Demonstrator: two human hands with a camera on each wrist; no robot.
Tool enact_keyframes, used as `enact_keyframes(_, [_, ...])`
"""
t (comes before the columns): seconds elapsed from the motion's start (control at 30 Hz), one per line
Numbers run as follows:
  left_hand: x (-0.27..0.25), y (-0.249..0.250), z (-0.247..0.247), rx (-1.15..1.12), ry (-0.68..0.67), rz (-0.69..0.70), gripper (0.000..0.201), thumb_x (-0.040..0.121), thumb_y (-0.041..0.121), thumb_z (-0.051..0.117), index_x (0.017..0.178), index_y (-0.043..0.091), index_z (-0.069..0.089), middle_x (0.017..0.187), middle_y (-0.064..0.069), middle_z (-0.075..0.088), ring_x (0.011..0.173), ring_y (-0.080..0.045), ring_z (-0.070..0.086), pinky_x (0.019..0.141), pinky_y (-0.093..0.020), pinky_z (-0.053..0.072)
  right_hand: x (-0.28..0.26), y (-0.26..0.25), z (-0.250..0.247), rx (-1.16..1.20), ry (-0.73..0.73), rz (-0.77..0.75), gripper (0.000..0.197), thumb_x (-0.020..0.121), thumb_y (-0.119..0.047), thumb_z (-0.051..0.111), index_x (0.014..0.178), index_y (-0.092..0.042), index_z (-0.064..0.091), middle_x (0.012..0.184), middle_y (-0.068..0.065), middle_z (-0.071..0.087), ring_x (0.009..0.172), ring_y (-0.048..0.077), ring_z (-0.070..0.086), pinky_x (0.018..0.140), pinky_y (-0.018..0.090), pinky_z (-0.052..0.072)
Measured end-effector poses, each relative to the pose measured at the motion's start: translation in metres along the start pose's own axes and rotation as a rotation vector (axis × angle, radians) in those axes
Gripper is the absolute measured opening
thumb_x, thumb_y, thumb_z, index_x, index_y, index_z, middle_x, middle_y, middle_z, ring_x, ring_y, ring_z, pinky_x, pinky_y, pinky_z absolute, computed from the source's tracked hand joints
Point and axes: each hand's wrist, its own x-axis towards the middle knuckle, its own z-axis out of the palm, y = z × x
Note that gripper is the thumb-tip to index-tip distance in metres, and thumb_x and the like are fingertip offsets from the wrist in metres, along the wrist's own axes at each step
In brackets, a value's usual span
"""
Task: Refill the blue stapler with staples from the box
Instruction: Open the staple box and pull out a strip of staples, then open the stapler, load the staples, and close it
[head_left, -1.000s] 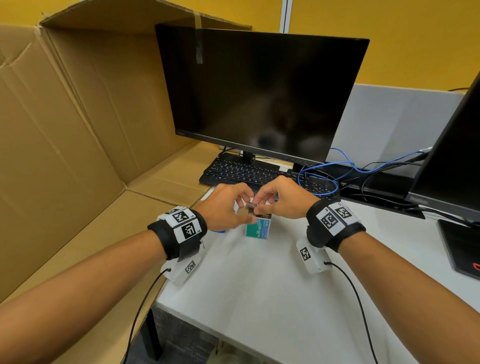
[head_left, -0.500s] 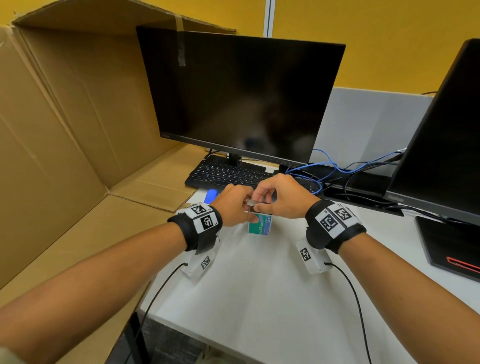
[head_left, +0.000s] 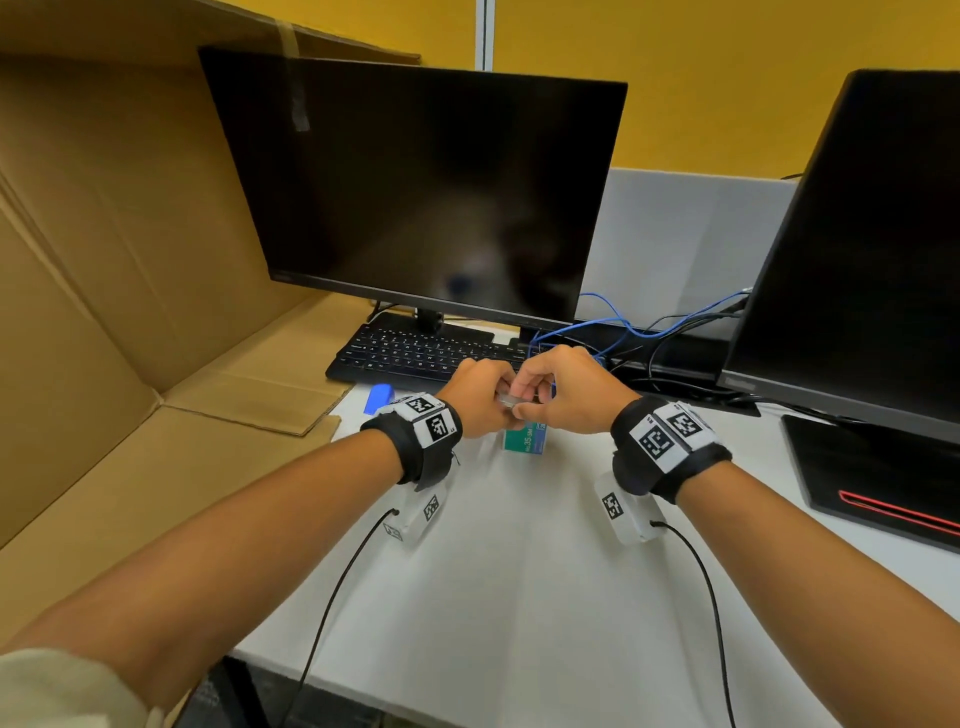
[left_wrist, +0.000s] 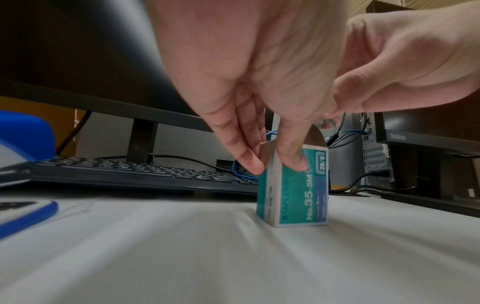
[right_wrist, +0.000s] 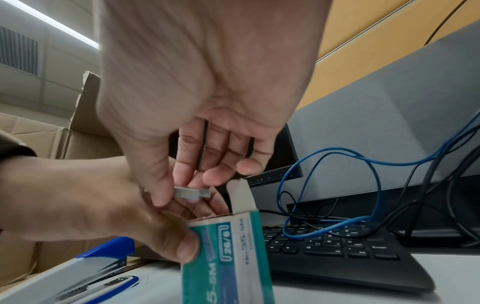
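Observation:
The green staple box stands upright on the white desk, its top flap open. My left hand grips the box near its top, thumb on the printed face. My right hand pinches a short grey strip of staples just above the opening, also seen as the strip of staples between both hands. The blue stapler lies swung open on the desk left of my left hand, with the blue stapler's magazine exposed. My right hand touches the left.
A black keyboard and monitor stand right behind the box, with blue and black cables to the right. A second monitor fills the right side. Flattened cardboard borders the desk's left edge.
Both hands stay together over the box with the staple strip between them. My head view has shifted, so the blue stapler now shows left of my left wrist.

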Motion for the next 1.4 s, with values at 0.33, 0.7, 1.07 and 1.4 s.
enact_keyframes(0.33, [-0.004,-0.002,-0.004,0.001,-0.051,0.029,0.048,0.071,0.028,0.083,0.113,0.02,0.061,0.109,0.0,0.069,0.11,-0.022,0.057,0.098,-0.043,0.05,0.003,-0.007,-0.002,-0.01,0.01,0.04,0.011,0.081,-0.021,0.077,0.09,-0.015,0.075,0.08,-0.002,0.073,0.065,0.005,0.061,0.061,0.013,0.047])
enact_keyframes(0.7, [-0.055,-0.056,-0.057,0.248,0.157,-0.161,0.061,0.083,0.027,0.072,0.139,0.017,0.049,0.142,-0.007,0.053,0.132,-0.028,0.048,0.105,-0.043,0.044,0.014,-0.027,0.013,-0.044,0.0,0.022,0.011,0.08,-0.024,0.077,0.088,-0.017,0.075,0.071,-0.011,0.065,0.06,0.002,0.056,0.055,0.009,0.039])
enact_keyframes(1.07, [-0.075,-0.067,-0.063,0.311,0.104,-0.438,0.042,0.085,0.027,0.068,0.119,0.007,0.053,0.119,-0.015,0.057,0.106,-0.031,0.058,0.083,-0.037,0.05,0.01,-0.037,0.02,-0.06,-0.021,0.008,0.01,0.081,-0.025,0.076,0.087,-0.018,0.074,0.07,-0.014,0.063,0.058,0.001,0.055,0.055,0.009,0.04])
enact_keyframes(1.4, [-0.083,-0.048,-0.052,0.26,-0.015,-0.32,0.039,0.079,0.012,0.064,0.118,0.014,0.062,0.117,-0.01,0.058,0.103,-0.028,0.058,0.086,-0.038,0.054,0.004,-0.035,0.024,-0.057,-0.044,0.029,0.011,0.082,-0.025,0.075,0.091,-0.018,0.074,0.077,-0.01,0.065,0.065,0.002,0.056,0.061,0.012,0.042])
